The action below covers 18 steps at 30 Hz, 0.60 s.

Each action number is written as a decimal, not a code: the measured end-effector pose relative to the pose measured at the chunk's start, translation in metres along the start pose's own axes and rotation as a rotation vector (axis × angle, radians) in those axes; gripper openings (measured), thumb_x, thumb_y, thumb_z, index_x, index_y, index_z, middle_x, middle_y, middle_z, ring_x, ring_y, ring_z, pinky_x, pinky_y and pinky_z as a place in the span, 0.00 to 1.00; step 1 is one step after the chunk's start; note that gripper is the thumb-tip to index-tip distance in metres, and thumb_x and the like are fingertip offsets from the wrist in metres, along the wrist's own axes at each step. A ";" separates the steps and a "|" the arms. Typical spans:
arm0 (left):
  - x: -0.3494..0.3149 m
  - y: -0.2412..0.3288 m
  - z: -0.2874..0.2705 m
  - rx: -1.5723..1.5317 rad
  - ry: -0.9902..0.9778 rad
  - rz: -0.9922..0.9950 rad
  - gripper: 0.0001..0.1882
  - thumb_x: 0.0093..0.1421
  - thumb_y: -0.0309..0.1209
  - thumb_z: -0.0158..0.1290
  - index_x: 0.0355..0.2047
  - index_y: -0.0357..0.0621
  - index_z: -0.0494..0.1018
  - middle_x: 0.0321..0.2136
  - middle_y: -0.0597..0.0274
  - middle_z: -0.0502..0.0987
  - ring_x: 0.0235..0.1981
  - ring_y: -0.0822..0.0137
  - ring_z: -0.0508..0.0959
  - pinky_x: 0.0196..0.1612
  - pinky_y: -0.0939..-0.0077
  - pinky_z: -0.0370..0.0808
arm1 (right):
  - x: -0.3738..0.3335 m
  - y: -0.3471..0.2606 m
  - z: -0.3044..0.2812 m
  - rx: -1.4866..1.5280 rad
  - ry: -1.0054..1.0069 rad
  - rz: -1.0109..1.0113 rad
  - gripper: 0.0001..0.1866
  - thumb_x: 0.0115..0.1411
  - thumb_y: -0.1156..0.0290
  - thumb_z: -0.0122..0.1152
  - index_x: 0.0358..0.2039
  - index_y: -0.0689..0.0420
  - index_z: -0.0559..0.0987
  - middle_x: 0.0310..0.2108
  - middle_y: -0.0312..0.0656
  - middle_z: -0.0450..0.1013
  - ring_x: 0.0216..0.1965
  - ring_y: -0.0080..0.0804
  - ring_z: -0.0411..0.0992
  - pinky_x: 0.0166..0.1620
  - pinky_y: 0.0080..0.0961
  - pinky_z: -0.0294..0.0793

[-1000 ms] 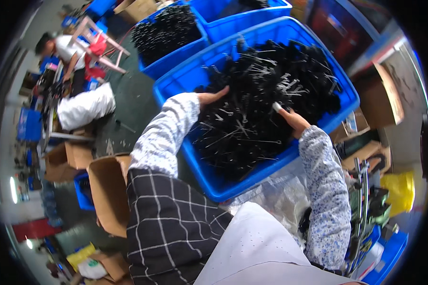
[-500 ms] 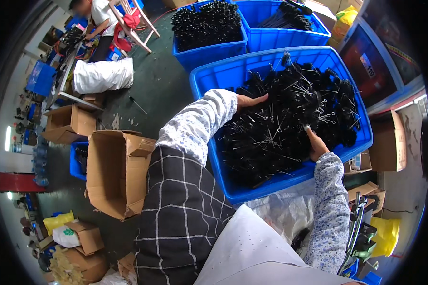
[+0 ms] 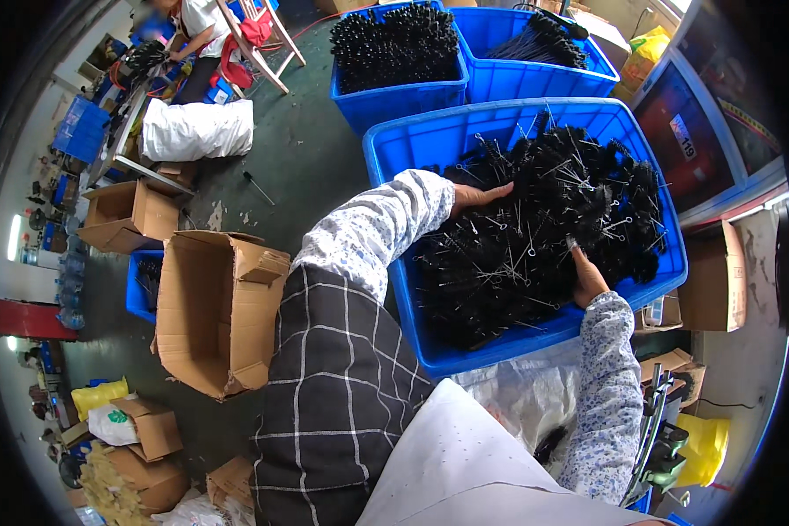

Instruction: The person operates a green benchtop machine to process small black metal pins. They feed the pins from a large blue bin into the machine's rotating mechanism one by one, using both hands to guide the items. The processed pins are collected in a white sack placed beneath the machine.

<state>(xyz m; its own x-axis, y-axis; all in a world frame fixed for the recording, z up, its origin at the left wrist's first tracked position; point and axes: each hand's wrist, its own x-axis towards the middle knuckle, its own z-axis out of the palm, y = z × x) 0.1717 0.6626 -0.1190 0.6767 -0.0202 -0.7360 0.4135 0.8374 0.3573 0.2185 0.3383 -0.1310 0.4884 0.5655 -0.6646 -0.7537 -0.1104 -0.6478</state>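
Black-bristled twisted-wire brushes, many with metal loop ends, lie heaped in a large blue plastic bin before me. My left hand reaches over the left side into the heap. Its thumb is stretched out over the bristles, while the other fingers are buried from sight. Nearer the front right rim, my right hand is dug into the heap, thumb pressed against brushes at its tip and the remaining fingers hidden under them. Both forearms wear floral sleeves.
Behind the bin stand two blue bins, one with packed black brushes, another with long-stemmed brushes. An open cardboard box is at left. A white sack lies near a seated person and a wooden chair.
The whole view has shifted slightly, so the bins appear lower and further right. Both hands stay in the heap, and some brushes between them have changed position a little.
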 end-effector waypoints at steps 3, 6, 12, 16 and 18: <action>0.000 -0.004 0.001 0.002 0.001 0.002 0.37 0.61 0.59 0.23 0.64 0.53 0.36 0.65 0.61 0.36 0.65 0.49 0.37 0.58 0.30 0.41 | -0.001 0.001 0.002 0.006 0.012 -0.005 0.31 0.57 0.52 0.53 0.59 0.47 0.59 0.55 0.37 0.62 0.54 0.36 0.62 0.55 0.35 0.61; -0.001 -0.007 0.002 0.001 -0.002 0.009 0.37 0.61 0.59 0.23 0.64 0.53 0.36 0.65 0.61 0.36 0.65 0.49 0.37 0.58 0.31 0.40 | -0.004 0.005 0.000 -0.060 0.026 -0.082 0.32 0.58 0.53 0.53 0.59 0.48 0.58 0.56 0.36 0.61 0.54 0.34 0.61 0.56 0.34 0.60; -0.006 -0.007 -0.002 0.007 0.011 0.021 0.37 0.60 0.60 0.23 0.64 0.53 0.36 0.65 0.60 0.36 0.65 0.49 0.37 0.58 0.31 0.40 | -0.032 -0.001 0.038 -0.030 0.060 -0.109 0.34 0.60 0.54 0.49 0.62 0.50 0.51 0.61 0.37 0.53 0.59 0.32 0.54 0.58 0.32 0.55; -0.011 -0.007 -0.002 0.022 0.015 0.027 0.38 0.60 0.60 0.23 0.64 0.53 0.36 0.65 0.60 0.36 0.65 0.49 0.37 0.58 0.31 0.40 | -0.018 0.011 0.021 -0.033 0.150 -0.158 0.33 0.58 0.54 0.54 0.60 0.51 0.56 0.57 0.37 0.59 0.56 0.32 0.58 0.56 0.31 0.59; -0.014 -0.010 -0.009 0.029 0.032 0.037 0.38 0.60 0.60 0.24 0.64 0.53 0.36 0.65 0.60 0.36 0.65 0.49 0.37 0.58 0.31 0.40 | -0.025 0.008 0.033 -0.054 0.119 -0.159 0.34 0.58 0.55 0.54 0.61 0.52 0.54 0.57 0.38 0.60 0.55 0.33 0.60 0.54 0.28 0.61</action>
<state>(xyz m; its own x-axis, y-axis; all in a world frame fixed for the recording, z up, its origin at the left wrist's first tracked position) 0.1528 0.6591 -0.1171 0.6725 0.0282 -0.7396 0.4063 0.8212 0.4007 0.1857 0.3504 -0.1071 0.6507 0.4788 -0.5894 -0.6395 -0.0730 -0.7653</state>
